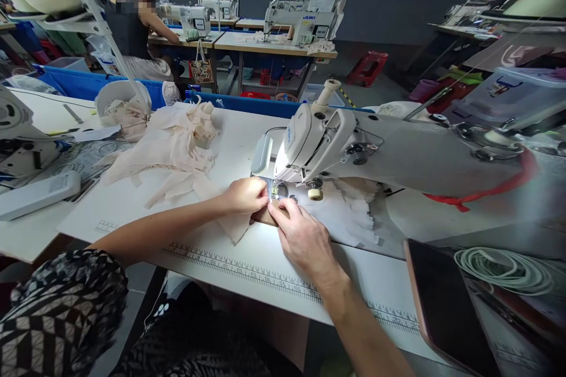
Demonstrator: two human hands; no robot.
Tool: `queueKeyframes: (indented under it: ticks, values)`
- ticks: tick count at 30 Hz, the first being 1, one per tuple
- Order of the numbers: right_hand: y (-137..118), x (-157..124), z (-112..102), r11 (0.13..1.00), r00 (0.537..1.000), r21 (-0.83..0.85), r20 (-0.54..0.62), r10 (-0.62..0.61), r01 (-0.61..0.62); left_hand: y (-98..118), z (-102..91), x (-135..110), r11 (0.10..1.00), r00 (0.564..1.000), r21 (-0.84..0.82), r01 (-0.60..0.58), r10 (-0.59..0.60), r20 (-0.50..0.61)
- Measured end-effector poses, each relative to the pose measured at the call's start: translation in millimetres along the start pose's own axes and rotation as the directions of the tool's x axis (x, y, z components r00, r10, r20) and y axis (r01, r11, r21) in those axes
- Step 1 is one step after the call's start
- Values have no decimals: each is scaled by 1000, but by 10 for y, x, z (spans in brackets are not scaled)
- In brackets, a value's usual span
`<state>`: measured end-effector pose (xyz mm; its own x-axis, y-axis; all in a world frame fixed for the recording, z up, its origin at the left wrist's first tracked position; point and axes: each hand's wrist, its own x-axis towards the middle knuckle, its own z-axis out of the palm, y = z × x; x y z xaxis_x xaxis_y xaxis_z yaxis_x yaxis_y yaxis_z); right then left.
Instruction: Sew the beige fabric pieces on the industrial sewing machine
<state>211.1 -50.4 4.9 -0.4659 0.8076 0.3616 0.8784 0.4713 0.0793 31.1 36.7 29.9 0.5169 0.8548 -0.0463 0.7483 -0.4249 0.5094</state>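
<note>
A white sewing machine (309, 144) stands in front of me, its lit needle area between my hands. My left hand (248, 194) is closed just left of the presser foot (276, 188), fingers curled on the edge of a beige fabric piece (234, 227). That piece trails down toward the table's front edge. My right hand (305, 238) lies just right of it, thumb and forefinger pinched on the fabric close in front of the foot; the fingers mostly hide the pinched edge. White fabric pieces (349, 212) lie under the machine arm, behind my right hand.
Beige fabric pieces (172, 147) are heaped at left. A phone (448, 306) and coiled pale green cord (504, 271) lie at right. A printed ruler (247, 271) runs along the table's front. Another person (137, 29) sits at a machine beyond.
</note>
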Motion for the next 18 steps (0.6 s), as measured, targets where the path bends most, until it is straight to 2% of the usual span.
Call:
queueKeyframes:
  ticks: [2,4,7,9,13,18]
  values:
    - [-10,8,4,1000,1000,-1,-7,-11,11,12,-35,-48,992,998,120,-35,40,-38]
    - [-15,12,8,1000,1000,8,-4,-12,12,28,-21,-144,953,984,274,-131,159,-84]
    - [-14,8,11,1000,1000,22,11,4,-4,43,110,-347,847,915,417,-331,395,-77]
    - [-12,5,11,1000,1000,25,17,9,-9,32,229,-471,793,866,451,-409,494,-83]
    - [-19,6,6,1000,1000,24,5,3,-3,-28,358,-574,747,829,490,-449,553,-83]
    - [-27,-2,-4,1000,999,14,-41,11,-11,-107,315,-501,731,821,477,-488,570,-35]
